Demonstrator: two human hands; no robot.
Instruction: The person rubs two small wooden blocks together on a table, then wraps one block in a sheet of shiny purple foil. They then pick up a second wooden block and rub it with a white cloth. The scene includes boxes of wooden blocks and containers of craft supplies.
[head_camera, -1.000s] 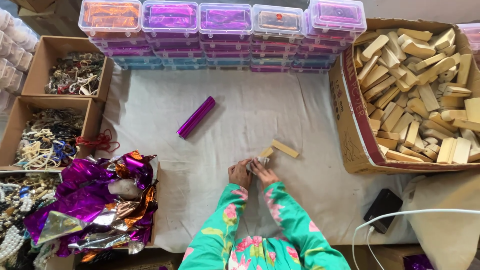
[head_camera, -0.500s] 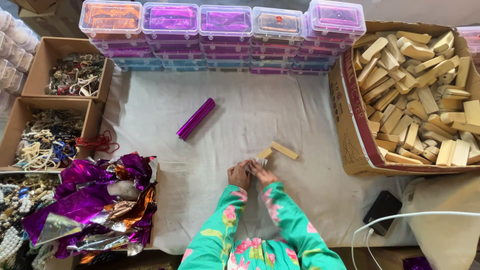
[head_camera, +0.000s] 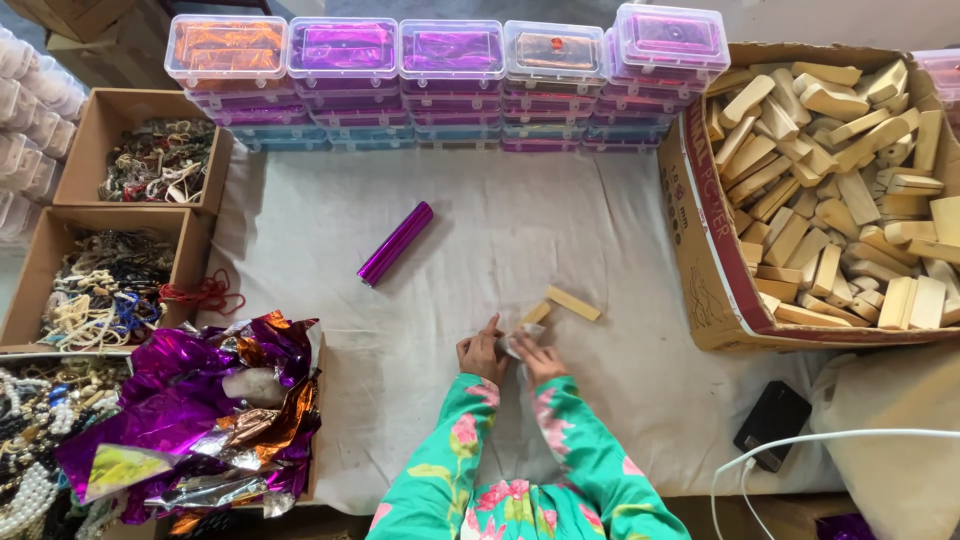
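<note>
While both hands meet at the near middle of the white cloth (head_camera: 600, 230), I see the left hand (head_camera: 482, 354) and right hand (head_camera: 540, 357) close together, pinching a small pale piece (head_camera: 513, 343) between them; what that piece is, I cannot tell. Just beyond the fingers a wood block (head_camera: 573, 303) lies flat on the cloth, with a second block (head_camera: 537, 313) touching its near end and reaching toward the hands. Farther out and to the left, well apart from the hands, a purple foil roll (head_camera: 395, 243) lies at a slant. On the right stands a cardboard box (head_camera: 700, 240) heaped with wood blocks. Along the far edge runs a row of stacked clear plastic boxes (head_camera: 450, 60) with purple and orange contents. At left, cardboard trays (head_camera: 70, 225) hold tangled beads and cords, and crumpled purple foil (head_camera: 190, 400) is piled nearer. A black device (head_camera: 772, 424) with a white cable (head_camera: 830, 445) sits at the near right.
</note>
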